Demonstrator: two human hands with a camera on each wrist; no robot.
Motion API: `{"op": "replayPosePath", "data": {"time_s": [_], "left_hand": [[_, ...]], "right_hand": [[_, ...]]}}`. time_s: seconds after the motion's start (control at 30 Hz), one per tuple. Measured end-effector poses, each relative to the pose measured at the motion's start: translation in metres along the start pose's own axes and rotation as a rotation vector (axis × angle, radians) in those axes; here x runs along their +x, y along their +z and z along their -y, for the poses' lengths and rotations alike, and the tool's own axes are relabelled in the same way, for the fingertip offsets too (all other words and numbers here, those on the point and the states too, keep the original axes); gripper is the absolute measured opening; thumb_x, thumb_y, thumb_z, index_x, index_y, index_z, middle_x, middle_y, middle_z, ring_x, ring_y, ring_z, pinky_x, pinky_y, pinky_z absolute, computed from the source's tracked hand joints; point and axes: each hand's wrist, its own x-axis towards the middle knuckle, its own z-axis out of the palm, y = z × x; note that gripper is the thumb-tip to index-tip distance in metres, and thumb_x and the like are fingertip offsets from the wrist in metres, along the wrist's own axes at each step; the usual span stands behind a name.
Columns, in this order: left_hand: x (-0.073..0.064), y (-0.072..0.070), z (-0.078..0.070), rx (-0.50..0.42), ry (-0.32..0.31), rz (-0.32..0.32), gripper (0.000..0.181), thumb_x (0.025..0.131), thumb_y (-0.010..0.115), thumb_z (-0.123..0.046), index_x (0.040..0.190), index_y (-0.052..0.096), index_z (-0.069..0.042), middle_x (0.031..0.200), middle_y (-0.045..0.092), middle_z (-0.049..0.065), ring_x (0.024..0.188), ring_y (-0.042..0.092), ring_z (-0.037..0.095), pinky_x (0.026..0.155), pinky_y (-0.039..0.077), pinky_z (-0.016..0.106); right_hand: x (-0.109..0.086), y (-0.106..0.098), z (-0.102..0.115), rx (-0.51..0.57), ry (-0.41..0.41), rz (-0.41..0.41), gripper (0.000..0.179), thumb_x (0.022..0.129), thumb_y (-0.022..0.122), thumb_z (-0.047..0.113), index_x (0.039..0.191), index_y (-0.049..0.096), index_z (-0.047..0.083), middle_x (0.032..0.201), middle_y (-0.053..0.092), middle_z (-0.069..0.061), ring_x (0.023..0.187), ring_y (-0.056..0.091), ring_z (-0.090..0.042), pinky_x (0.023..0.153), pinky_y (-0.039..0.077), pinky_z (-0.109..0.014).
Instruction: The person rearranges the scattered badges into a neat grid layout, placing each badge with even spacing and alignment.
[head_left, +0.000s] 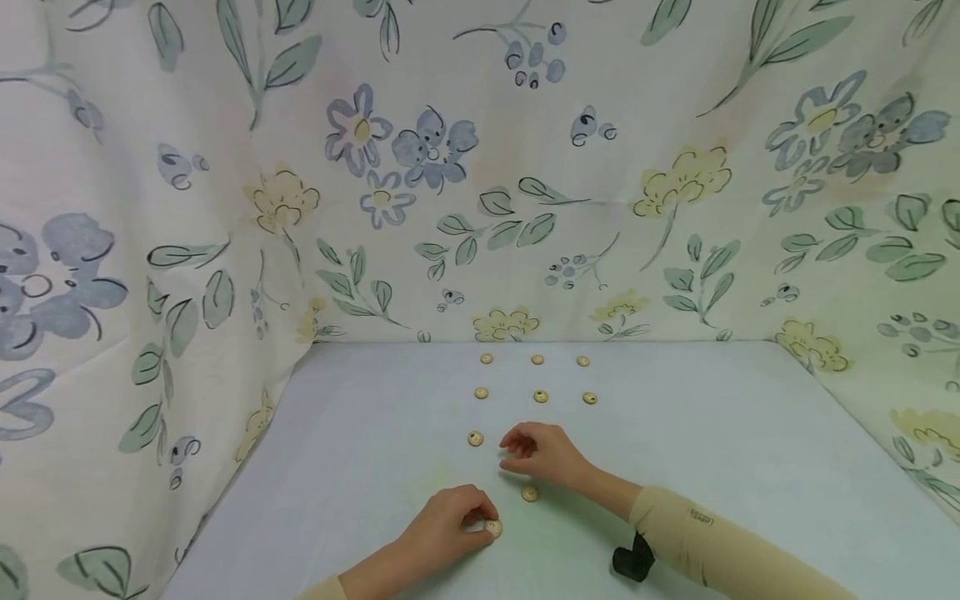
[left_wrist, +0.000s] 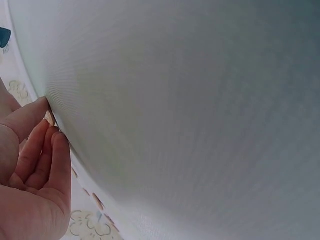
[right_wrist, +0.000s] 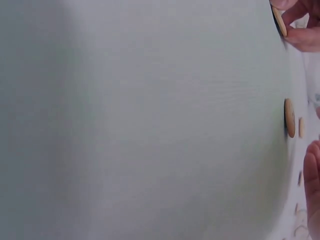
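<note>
Low on the table, my left hand (head_left: 447, 527) pinches a small round wooden disc (head_left: 492, 528) between thumb and fingers. The right wrist view shows that disc (right_wrist: 279, 21) tilted in the pinch, its edge at the white surface. My right hand (head_left: 543, 452) is over the table with loosely bent fingers, thumb and fingertips apart, nothing between them. Just below it lies another wooden disc (head_left: 530, 493), and a third disc (head_left: 476, 438) lies left of its fingertips. Dark marks show on the discs, too small to read.
Farther back, several more discs lie in two rows, among them a middle one (head_left: 540, 397) and a back one (head_left: 537, 359). A floral curtain (head_left: 525, 250) encloses the white table (head_left: 360, 433). Beside the right sleeve is a small black object (head_left: 633, 560).
</note>
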Motion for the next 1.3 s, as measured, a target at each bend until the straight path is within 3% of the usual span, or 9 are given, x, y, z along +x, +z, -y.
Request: {"op": "replayPosePath", "data": {"time_s": [0.67, 0.93, 1.3], "left_hand": [[0.0, 0.0, 0.0, -0.011, 0.01, -0.015, 0.005, 0.088, 0.072, -0.016, 0.089, 0.07, -0.012, 0.087, 0.065, -0.007, 0.079, 0.056, 0.003, 0.072, 0.05, 0.023], [0.0, 0.002, 0.004, -0.034, 0.005, -0.01, 0.005, 0.088, 0.073, -0.016, 0.09, 0.069, -0.014, 0.088, 0.065, -0.005, 0.081, 0.057, 0.004, 0.074, 0.051, 0.023], [0.0, 0.002, 0.003, -0.044, -0.006, -0.006, 0.005, 0.087, 0.073, -0.014, 0.09, 0.069, -0.013, 0.088, 0.066, -0.004, 0.082, 0.058, 0.004, 0.075, 0.051, 0.023]], "right_hand": [[-0.041, -0.011, 0.0, 0.025, 0.072, 0.03, 0.028, 0.079, 0.082, 0.03, 0.096, 0.069, 0.012, 0.08, 0.064, 0.004, 0.071, 0.057, -0.006, 0.065, 0.05, -0.023], [-0.046, -0.01, -0.002, -0.025, -0.009, 0.027, 0.022, 0.081, 0.081, 0.025, 0.095, 0.068, 0.014, 0.08, 0.061, 0.007, 0.072, 0.056, -0.007, 0.065, 0.049, -0.022], [-0.047, -0.009, -0.002, -0.052, -0.046, 0.052, 0.02, 0.08, 0.081, 0.023, 0.093, 0.067, 0.016, 0.079, 0.06, 0.008, 0.072, 0.054, -0.005, 0.065, 0.048, -0.02]]}}
